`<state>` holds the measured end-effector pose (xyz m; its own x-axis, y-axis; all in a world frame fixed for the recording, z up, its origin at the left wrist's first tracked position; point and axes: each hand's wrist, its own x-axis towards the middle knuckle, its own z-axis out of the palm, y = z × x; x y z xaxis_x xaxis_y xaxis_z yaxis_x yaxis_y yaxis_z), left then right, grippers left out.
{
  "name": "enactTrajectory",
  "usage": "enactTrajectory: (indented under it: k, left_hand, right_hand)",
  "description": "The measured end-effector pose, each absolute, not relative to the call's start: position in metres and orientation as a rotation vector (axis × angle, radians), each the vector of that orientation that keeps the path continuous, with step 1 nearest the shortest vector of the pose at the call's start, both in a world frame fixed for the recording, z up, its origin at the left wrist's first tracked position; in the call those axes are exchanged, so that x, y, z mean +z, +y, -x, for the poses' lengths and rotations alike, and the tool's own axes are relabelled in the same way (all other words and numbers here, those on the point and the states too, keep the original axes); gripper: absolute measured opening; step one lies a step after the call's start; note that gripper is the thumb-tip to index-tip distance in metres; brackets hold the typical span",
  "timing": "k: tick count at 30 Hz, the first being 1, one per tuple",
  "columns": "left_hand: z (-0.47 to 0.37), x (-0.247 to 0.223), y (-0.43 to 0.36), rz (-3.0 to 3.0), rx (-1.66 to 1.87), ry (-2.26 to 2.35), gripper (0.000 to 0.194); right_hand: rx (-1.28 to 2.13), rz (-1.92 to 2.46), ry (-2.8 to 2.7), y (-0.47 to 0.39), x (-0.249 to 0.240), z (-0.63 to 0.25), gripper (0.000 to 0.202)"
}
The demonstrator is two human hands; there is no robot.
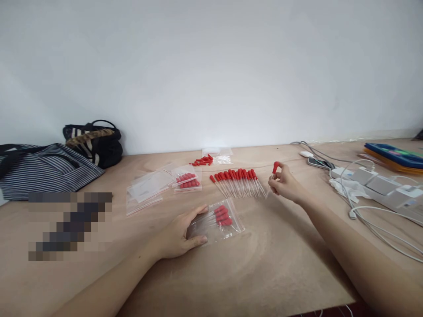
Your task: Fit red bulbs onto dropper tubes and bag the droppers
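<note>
My left hand (190, 233) grips the left end of a clear zip bag (236, 224), thumb and fingers around its edge. Inside that bag lie several droppers with red bulbs (223, 215), bulbs toward the right. Raised over the table at the right, my right hand (280, 179) pinches one dropper (275, 167), its red bulb uppermost. Between the hands and farther back, a row of droppers (238, 175) lies side by side, red bulbs away from me and clear stems toward me.
Behind are loose red bulbs (203, 161) and clear stems (223, 159). A filled bag (187, 179) and flat bags (148, 187) lie left of the row. Striped (46, 169) and black bags (107, 147) stand far left. Cables (353, 214), a power strip (390, 193) and blue case (393, 155) are right.
</note>
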<state>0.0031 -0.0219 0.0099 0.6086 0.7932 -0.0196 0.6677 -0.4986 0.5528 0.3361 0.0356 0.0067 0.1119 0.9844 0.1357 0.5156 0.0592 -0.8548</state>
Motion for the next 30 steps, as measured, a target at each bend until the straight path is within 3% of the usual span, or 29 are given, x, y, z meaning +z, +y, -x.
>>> enactTrajectory:
  k: [3, 8, 19, 24, 30]
  left_hand:
    - [-0.002, 0.007, -0.021, -2.339, 0.349, 1.137, 0.063]
    - [-0.001, 0.007, -0.022, -2.34, 0.357, 1.143, 0.064]
    - [0.0, 0.004, -0.02, -2.328, 0.352, 1.15, 0.064]
    - [-0.002, 0.008, -0.022, -2.31, 0.311, 1.189, 0.064]
    - [-0.003, 0.01, -0.024, -2.301, 0.34, 1.187, 0.064]
  right_hand:
    - [0.93, 1.247, -1.361, 0.017, 0.003, -0.31, 0.072]
    - [1.195, 1.028, -1.269, -0.005, -0.01, -0.272, 0.054]
    - [1.15, 1.065, -1.171, -0.003, -0.018, -0.274, 0.051]
    - [1.279, 1.038, -1.101, -0.01, -0.017, -0.265, 0.053]
    - [1.481, 0.996, -1.038, -0.021, -0.017, -0.261, 0.041]
